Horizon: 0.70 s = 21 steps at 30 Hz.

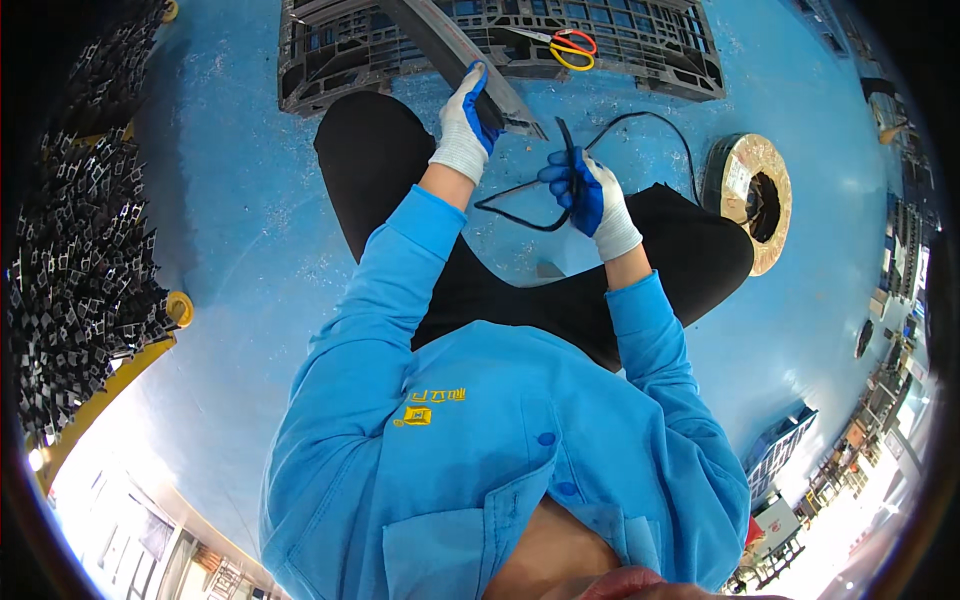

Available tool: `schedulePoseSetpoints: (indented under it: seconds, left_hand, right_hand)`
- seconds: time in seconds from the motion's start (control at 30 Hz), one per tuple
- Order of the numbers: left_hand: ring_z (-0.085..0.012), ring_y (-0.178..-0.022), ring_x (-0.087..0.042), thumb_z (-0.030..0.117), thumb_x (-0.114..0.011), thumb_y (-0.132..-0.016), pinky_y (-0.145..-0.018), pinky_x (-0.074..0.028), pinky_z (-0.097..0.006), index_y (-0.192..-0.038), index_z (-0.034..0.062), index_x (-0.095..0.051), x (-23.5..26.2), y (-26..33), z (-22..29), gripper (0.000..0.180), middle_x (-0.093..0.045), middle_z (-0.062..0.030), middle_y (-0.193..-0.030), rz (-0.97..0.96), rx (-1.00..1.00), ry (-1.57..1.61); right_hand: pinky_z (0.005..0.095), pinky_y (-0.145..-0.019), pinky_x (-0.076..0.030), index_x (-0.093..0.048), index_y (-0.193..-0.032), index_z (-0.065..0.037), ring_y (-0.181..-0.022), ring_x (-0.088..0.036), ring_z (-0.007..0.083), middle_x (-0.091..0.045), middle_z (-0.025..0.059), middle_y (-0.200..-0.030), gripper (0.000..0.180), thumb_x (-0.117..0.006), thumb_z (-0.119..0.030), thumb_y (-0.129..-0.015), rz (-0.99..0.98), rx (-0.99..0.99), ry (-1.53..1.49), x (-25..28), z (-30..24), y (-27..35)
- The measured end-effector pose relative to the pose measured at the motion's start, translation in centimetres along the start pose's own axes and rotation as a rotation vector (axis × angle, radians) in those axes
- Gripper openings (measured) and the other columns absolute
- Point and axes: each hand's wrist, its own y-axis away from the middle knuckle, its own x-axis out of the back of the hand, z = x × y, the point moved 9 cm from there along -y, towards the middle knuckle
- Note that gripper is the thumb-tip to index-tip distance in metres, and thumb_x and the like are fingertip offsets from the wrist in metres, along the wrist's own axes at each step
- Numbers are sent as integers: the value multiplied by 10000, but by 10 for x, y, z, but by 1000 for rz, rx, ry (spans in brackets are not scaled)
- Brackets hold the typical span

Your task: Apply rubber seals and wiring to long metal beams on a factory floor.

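Head view, floor: A glossy blue workshop floor [240,300], flecked with pale scraps, spreads beneath a seated worker in a light-blue shirt and black trousers.
Bar: A long dark-grey profile bar with a paler edge [437,50] slants from 12 toward the centre; whether it touches the pallet cannot be told.
Left hand: A blue-and-white gloved left hand [470,122] grasps the bar near its lower end.
Right hand: A matching gloved right hand [590,200], near 1 o'clock, grips a thin black cord [564,135], which loops below the fingers and arcs toward the roll.
Pallet: A black plastic lattice pallet [650,45] spans 12 o'clock, red-and-yellow-handled scissors [551,40] upon it.
Roll: A tan-faced, ring-shaped roll [778,165] stands at 2.
Room: Stacked black profiles [75,270] crowd 9 o'clock; a blue crate [785,448] sits at 4.
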Motion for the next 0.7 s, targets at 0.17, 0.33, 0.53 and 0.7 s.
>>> schedulePoseSetpoints:
  seconds: [0.17,0.33,0.53,0.7]
  left_hand:
    - [-251,-1036,-552,261,-656,-839,-858,-441,-379,-1186,145,-571,-2,5,2,375,-558,-94,-1214,20,-19,-10]
    - [-249,-1033,-552,258,-664,-834,-860,-440,-372,-1171,141,-581,-1,6,3,366,-558,-94,-1216,38,-11,20]
    - [-243,-1021,-556,257,-674,-826,-852,-444,-364,-1158,130,-585,1,2,0,367,-560,-96,-1209,62,3,11]
    - [-241,-1011,-560,259,-681,-821,-842,-450,-358,-1147,115,-587,4,0,0,369,-568,-101,-1195,73,9,-4]
  right_hand:
    - [242,-543,-464,-600,-971,2,-590,-560,148,-658,149,-821,235,-546,-204,-873,147,257,357,14,-28,3]
    - [283,-599,-485,-610,-1018,-39,-624,-589,189,-663,120,-825,250,-623,-187,-817,286,389,1073,7,-60,18]
    - [304,-631,-486,-621,-1059,-112,-661,-617,209,-666,87,-816,274,-640,-194,-799,302,462,1399,2,-64,20]
    - [290,-649,-489,-622,-1084,-118,-677,-626,206,-671,79,-821,301,-644,-193,-793,275,402,1361,-5,-58,20]
